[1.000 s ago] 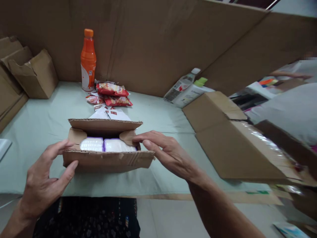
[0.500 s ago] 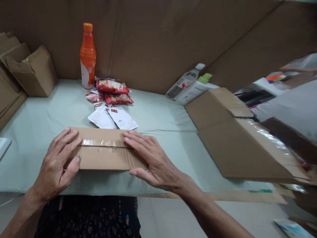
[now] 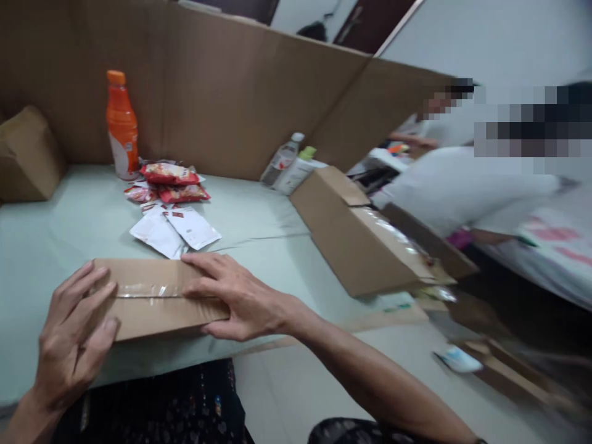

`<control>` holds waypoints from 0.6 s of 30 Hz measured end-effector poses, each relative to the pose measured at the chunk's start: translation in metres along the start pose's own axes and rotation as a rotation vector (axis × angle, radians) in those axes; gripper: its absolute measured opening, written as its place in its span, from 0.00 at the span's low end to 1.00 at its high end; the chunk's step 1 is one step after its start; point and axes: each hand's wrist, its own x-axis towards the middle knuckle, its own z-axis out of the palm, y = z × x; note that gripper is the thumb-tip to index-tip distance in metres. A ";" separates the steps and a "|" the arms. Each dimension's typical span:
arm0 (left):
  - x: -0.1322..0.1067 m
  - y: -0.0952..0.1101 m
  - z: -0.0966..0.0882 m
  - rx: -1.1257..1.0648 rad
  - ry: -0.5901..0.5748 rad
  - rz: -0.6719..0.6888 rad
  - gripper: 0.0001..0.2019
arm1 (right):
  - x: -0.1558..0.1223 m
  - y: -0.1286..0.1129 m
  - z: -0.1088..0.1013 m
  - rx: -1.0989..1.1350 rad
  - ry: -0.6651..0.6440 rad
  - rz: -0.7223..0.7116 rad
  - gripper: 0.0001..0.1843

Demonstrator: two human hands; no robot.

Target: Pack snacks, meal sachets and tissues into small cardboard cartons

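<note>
A small closed cardboard box (image 3: 152, 317) lies on the pale green tabletop in front of me, with clear tape along its top seam. At its left end, my left hand (image 3: 76, 327) presses its fingers over the top, its thumb near the front edge. My right hand (image 3: 235, 296) grips the other end, fingers across the top and thumb low at the front corner. Just beyond the box lie white packets (image 3: 197, 228), touching or close to my right fingertips. Behind them, red snack packets (image 3: 169, 174) are piled beside an orange bottle (image 3: 123, 126).
A larger cardboard box (image 3: 346, 237) stands tilted at the table's right side. Behind it lean a clear plastic bottle (image 3: 283, 161) and a white bottle with a green cap (image 3: 300, 171). Cardboard panels (image 3: 208, 86) wall the back. Other people (image 3: 462, 191) are at the right.
The view has swung to the right, so everything on the table sits further left and people now show at the right. Both hands stay on the small box; the right fingers have spread slightly.
</note>
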 end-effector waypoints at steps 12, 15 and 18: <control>0.004 0.033 0.080 -0.138 -0.282 0.228 0.24 | -0.192 0.032 -0.020 -0.286 0.504 0.790 0.21; 0.002 0.016 0.099 -0.038 -0.284 0.246 0.18 | -0.185 0.097 -0.040 -0.398 0.579 1.029 0.23; -0.004 -0.006 0.111 0.044 -0.252 0.246 0.15 | -0.153 0.164 -0.065 -0.437 0.596 1.166 0.23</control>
